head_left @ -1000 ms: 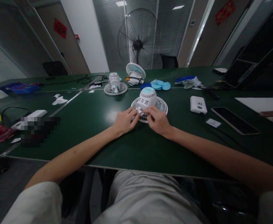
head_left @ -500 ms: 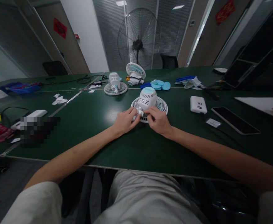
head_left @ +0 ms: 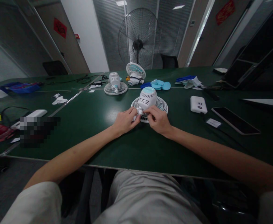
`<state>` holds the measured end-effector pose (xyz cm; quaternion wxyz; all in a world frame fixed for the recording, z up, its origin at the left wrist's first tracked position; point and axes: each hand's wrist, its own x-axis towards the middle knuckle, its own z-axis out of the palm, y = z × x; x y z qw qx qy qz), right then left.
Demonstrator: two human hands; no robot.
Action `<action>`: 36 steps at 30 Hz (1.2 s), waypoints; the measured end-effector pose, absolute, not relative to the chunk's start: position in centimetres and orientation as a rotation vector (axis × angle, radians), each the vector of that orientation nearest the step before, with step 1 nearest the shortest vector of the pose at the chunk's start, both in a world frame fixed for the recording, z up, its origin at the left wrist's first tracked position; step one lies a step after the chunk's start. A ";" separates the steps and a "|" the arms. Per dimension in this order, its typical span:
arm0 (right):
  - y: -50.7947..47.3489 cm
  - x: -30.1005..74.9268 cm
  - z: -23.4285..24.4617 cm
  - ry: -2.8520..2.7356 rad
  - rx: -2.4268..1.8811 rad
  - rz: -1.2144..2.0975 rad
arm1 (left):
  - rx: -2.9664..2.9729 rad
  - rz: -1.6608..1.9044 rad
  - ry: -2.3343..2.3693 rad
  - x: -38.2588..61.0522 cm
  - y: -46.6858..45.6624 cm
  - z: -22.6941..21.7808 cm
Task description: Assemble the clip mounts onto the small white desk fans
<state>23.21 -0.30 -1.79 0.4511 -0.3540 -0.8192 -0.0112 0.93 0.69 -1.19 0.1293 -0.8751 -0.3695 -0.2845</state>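
Note:
A small white fan [head_left: 148, 98] lies face down on the green table, its motor housing with a light blue cap on top and its round grille [head_left: 163, 107] beneath. My left hand [head_left: 126, 120] is closed, pinching a small white part [head_left: 140, 110] at the near side of the housing. From the other side, my right hand [head_left: 158, 119] is also closed, with thumb and forefinger at that same part. Fingers partly cover the part, so its exact shape is hidden.
Behind are a second white fan [head_left: 114, 81], a tilted fan [head_left: 136, 74] and light blue fan blades [head_left: 161, 84]. A white power bank [head_left: 198, 105] and a phone [head_left: 235, 120] lie right. Crumpled white scraps [head_left: 59, 100] and a blue tray [head_left: 24, 88] are left.
Both my hands stay at the fan with hardly any movement. At the right edge, the white sheet shows less than before, and the blurred shape on it is gone.

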 end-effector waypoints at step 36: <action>-0.5 23.2 -1.6 -2.005 -0.841 -0.005 | -2.566 -0.796 -1.078 0.7 0.7 -1.0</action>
